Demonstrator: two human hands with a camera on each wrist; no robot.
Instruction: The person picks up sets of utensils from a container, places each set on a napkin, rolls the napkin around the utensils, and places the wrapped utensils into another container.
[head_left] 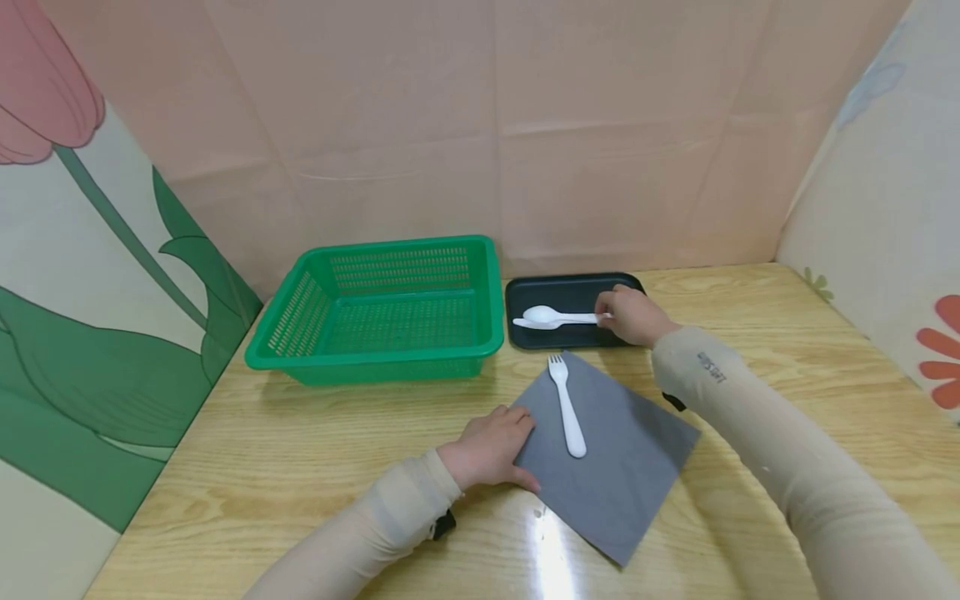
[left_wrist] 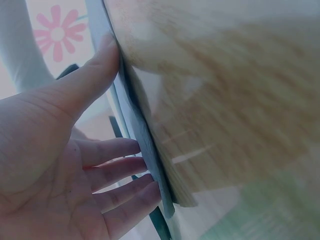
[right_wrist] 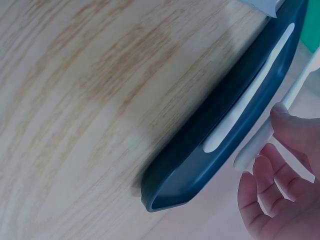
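My right hand [head_left: 633,315] pinches the handle of a white plastic spoon [head_left: 540,314] between thumb and fingers. The spoon is over a black tray [head_left: 562,292]. Beneath it in the tray lies a white knife [right_wrist: 245,102]; the right wrist view shows the spoon handle [right_wrist: 254,146] apart from it. On a grey cloth napkin [head_left: 622,442], set diagonally on the table, lies a white fork [head_left: 567,408], tines towards the tray. My left hand [head_left: 487,450] touches the napkin's left edge, its fingers [left_wrist: 122,197] fairly straight and thumb spread in the left wrist view.
A green plastic basket [head_left: 397,358] with slotted walls stands left of the tray, close to it. Behind both rises a pinkish wall covering [head_left: 495,125]. Floral panels flank the wooden table [head_left: 337,433] on both sides.
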